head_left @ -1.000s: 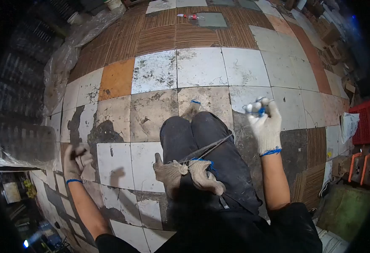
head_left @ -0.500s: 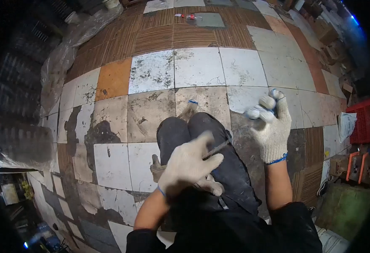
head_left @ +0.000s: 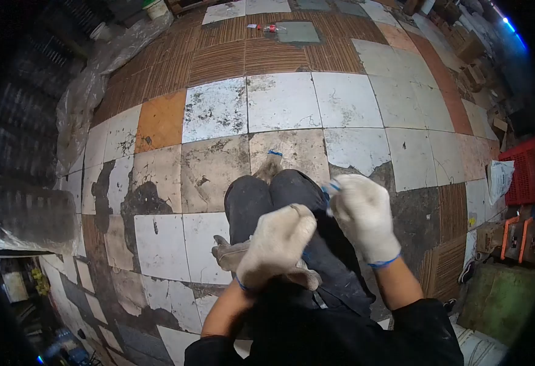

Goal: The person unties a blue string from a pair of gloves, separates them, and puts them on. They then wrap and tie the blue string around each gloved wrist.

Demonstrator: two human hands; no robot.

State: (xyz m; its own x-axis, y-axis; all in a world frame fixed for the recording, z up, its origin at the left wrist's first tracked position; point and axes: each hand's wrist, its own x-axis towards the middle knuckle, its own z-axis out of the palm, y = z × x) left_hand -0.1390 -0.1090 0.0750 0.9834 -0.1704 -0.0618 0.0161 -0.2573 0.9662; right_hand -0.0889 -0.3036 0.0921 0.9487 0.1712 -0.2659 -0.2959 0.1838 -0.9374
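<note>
Both my hands wear off-white knit gloves with blue cuffs. My left hand (head_left: 280, 241) is closed above my lap, its thumb and fingers pressed together; what it holds, if anything, is hidden. Up and to the right, my right hand (head_left: 365, 210) has its fingers curled in, with blur at the fingertips and a bit of blue beside them. Loose greyish gloves (head_left: 229, 254) lie across my lap under my left hand. Another worn glove (head_left: 270, 166) with a blue edge shows just beyond my knees.
Mismatched floor tiles (head_left: 283, 100) spread ahead. A plastic bottle (head_left: 273, 28) lies far in front. At the right are a red crate (head_left: 527, 174), orange bars (head_left: 524, 240) and a green box (head_left: 499, 302). Plastic sheeting (head_left: 72, 122) runs along the left.
My right hand has come down and left toward my left hand, and its fingers have curled in. My left hand has closed; the thin dark item by its fingers no longer shows.
</note>
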